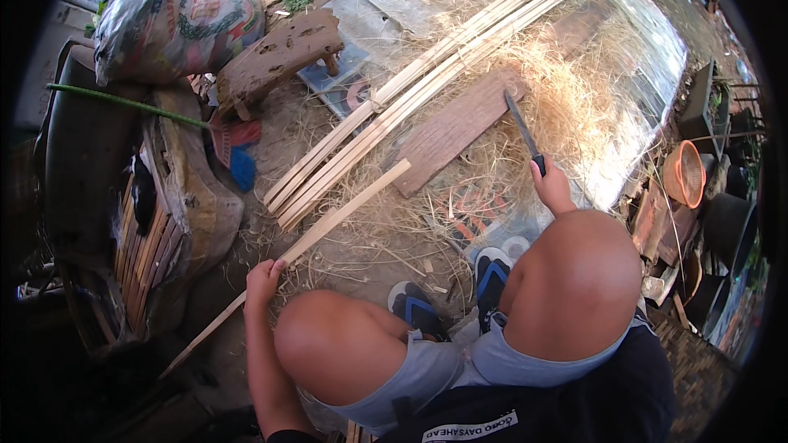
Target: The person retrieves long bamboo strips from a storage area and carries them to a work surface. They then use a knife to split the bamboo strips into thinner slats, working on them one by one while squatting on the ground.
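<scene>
My left hand (263,281) is closed around a long, flat strip of pale split bamboo (341,213). The strip slants from the lower left up toward the middle, its far tip just short of a brown wooden board (460,127). In my right hand (554,187), beside my right knee, is a knife (523,127) with a dark handle, gripped shut. Its narrow blade points up and away, with the tip near the board's right edge. Beyond the strip lies a bundle of similar pale bamboo strips (435,82), tied near its middle.
Curly shavings (574,98) cover a plastic sheet (657,41) on the ground. At left are a stuffed sack (176,29), a low wooden bench (279,57), a green-handled broom (222,139) and stacked wood slats (148,258). An orange basket (684,174) stands at right among dark pots.
</scene>
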